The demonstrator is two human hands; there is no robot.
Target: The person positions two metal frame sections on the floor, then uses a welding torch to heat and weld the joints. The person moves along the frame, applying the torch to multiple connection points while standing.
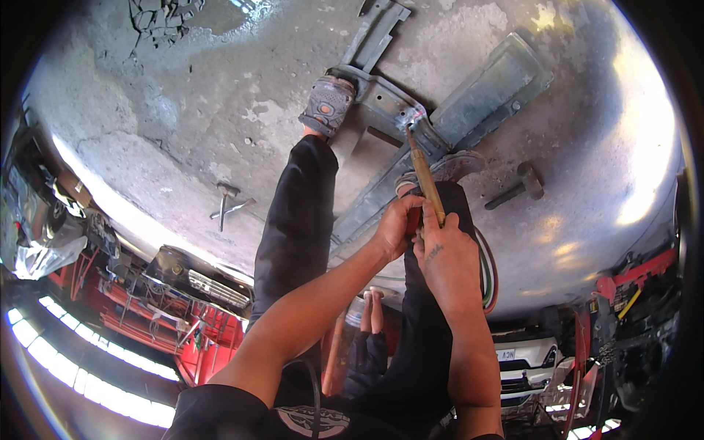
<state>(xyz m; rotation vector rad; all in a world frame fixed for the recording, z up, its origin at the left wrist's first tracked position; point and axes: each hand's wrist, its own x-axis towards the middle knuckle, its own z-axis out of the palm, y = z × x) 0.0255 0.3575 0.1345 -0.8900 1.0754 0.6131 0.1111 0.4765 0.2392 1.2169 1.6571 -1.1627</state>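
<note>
Bracing left hand [396, 227] and right hand [448, 258] together, clasped round the brass torch [424, 173], I'd hold its tip steady against drift at the metal frame [394, 101].

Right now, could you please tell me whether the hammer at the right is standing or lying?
Lying down: the hammer has its handle stretched along the concrete floor.

Clear plastic [45, 253] lies near red metalwork [210, 358] at left, a white vehicle [529, 354] standing lower right.
</note>
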